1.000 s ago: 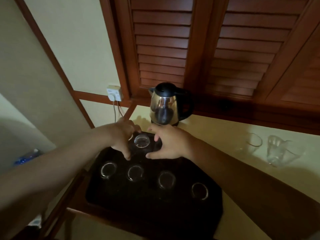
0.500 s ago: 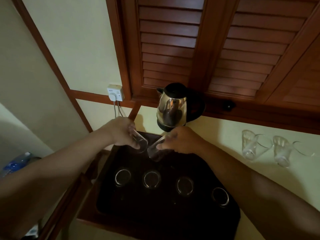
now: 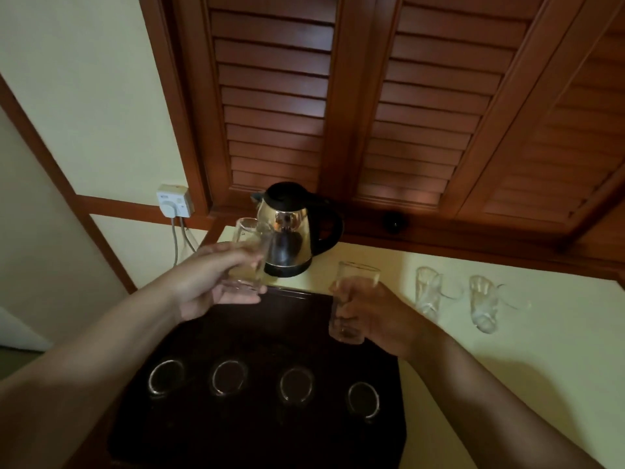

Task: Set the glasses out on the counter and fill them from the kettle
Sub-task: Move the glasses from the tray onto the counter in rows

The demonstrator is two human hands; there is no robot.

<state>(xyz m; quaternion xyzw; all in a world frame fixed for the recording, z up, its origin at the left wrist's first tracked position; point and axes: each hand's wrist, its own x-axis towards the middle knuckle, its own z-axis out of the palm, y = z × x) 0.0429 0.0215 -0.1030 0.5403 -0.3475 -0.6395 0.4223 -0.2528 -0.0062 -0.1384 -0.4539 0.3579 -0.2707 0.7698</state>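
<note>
My left hand (image 3: 216,282) holds a clear glass (image 3: 248,255) upright above the far left corner of the dark tray (image 3: 257,431). My right hand (image 3: 375,316) grips a second clear glass (image 3: 353,299) upright over the tray's far right corner. Several more glasses (image 3: 296,384) stand in a row on the tray, seen from above. Two glasses (image 3: 427,296) stand on the pale counter (image 3: 507,367) to the right. A steel kettle (image 3: 292,231) with a black lid and handle stands at the back of the counter, behind my left hand's glass.
A wall socket (image 3: 174,201) with a plug and cable is left of the kettle. Wooden louvred doors (image 3: 406,113) rise behind the counter. The counter's left edge drops off beside the tray.
Both hands have lifted one glass each off the tray's back row, turned them upright and moved apart, the right one toward the counter. The view has tilted up.
</note>
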